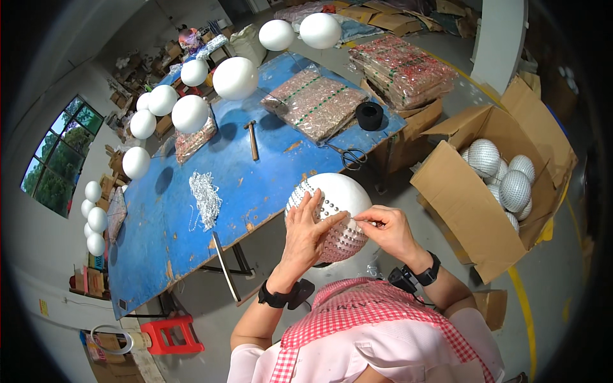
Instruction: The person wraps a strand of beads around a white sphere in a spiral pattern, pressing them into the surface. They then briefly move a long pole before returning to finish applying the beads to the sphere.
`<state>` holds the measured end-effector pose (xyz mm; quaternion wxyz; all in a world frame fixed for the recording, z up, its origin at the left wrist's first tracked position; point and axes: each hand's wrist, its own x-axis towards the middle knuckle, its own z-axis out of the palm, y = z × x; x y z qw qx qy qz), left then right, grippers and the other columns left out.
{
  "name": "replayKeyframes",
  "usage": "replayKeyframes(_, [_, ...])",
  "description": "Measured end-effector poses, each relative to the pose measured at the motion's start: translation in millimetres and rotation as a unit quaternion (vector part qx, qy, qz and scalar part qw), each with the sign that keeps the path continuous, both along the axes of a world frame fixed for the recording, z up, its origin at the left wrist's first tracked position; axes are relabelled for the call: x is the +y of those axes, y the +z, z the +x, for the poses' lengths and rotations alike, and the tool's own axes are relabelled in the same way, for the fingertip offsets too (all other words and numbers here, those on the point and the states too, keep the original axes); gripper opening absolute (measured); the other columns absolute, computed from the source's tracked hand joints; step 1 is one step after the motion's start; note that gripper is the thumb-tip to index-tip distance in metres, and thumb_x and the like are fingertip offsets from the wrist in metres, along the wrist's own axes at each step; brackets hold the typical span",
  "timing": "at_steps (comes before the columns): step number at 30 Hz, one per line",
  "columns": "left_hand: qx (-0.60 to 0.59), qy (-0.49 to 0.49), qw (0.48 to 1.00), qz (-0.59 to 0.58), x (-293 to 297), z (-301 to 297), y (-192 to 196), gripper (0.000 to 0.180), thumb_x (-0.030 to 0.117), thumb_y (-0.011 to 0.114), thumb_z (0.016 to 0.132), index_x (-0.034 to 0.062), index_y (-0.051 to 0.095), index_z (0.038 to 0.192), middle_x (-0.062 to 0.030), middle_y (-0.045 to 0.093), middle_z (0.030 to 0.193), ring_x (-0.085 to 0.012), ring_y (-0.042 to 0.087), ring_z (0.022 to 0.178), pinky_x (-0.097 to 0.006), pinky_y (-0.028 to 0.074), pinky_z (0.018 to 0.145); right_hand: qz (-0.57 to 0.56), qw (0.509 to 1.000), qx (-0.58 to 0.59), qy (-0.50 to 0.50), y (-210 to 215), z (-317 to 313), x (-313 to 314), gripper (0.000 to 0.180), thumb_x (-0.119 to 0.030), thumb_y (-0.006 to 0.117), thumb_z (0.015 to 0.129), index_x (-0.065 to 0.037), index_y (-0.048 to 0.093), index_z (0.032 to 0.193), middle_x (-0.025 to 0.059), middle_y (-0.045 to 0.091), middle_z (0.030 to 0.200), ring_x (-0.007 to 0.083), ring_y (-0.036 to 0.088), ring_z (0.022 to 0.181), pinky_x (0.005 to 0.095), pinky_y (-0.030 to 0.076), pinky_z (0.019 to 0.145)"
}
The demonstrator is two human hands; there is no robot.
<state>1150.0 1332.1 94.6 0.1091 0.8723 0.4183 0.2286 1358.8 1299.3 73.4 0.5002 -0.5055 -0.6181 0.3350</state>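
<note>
In front of my body is a large white ball, its lower part and left side covered in rows of small silvery beads. My left hand lies over the bead rows and steadies the ball, fingers spread upward and thumb pressed toward its middle. At the ball's right side, my right hand has thumb and forefinger pinched together near the left thumb tip. What this pinch holds is too small to make out. A heap of silvery bead strands lies on the blue table to the left.
On the table are a hammer, scissors, a black tape roll and a plastic-wrapped bundle. Several white balls stand around its far edges. A carton at right holds beaded balls. A red stool is lower left.
</note>
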Motion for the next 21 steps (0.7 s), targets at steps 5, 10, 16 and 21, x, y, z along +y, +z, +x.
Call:
replayKeyframes(5, [-0.034, -0.007, 0.999, -0.006, 3.4, -2.3, -3.2, 0.045, 0.005, 0.060, 0.083, 0.0332, 0.067, 0.118, -0.0179, 0.038, 0.146, -0.0380, 0.032, 0.136, -0.053, 0.022, 0.107, 0.058, 0.995, -0.076, -0.019, -0.5, -0.3, -0.1, 0.016, -0.008, 0.065, 0.076, -0.008, 0.072, 0.091, 0.0090, 0.065, 0.075, 0.0266, 0.064, 0.065, 0.0333, 0.050, 0.057])
replayKeyframes(10, [-0.048, -0.005, 0.999, 0.011, 3.8, -3.1, -6.0, 0.045, 0.004, 0.062, 0.080, 0.0333, 0.069, 0.114, -0.0165, 0.038, 0.145, -0.0376, 0.033, 0.135, -0.054, 0.022, 0.107, 0.169, 0.963, -0.208, -0.039, -1.0, 1.8, -1.7, 0.022, -0.005, 0.067, 0.073, -0.012, 0.073, 0.094, 0.0058, 0.059, 0.069, 0.0240, 0.058, 0.058, 0.0339, 0.045, 0.051])
replayKeyframes(16, [-0.018, 0.001, 0.999, 0.042, -0.6, -0.6, -3.7, 0.045, 0.004, 0.061, 0.080, 0.0327, 0.070, 0.113, -0.0150, 0.040, 0.145, -0.0374, 0.034, 0.135, -0.057, 0.023, 0.106, 0.176, 0.955, -0.236, -0.046, -1.5, 1.7, -5.1, 0.019, -0.009, 0.068, 0.074, -0.012, 0.072, 0.092, 0.0059, 0.057, 0.067, 0.0248, 0.059, 0.059, 0.0351, 0.045, 0.051])
replayKeyframes(21, [0.004, 0.003, 1.000, 0.027, -4.8, 2.1, -1.2, 0.046, 0.004, 0.062, 0.079, 0.0322, 0.069, 0.115, -0.0136, 0.040, 0.145, -0.0374, 0.034, 0.135, -0.058, 0.022, 0.107, 0.105, 0.984, -0.136, -0.046, -2.8, -0.5, -2.5, 0.013, -0.010, 0.069, 0.076, -0.008, 0.071, 0.088, 0.0080, 0.066, 0.076, 0.0244, 0.064, 0.062, 0.0319, 0.048, 0.054])
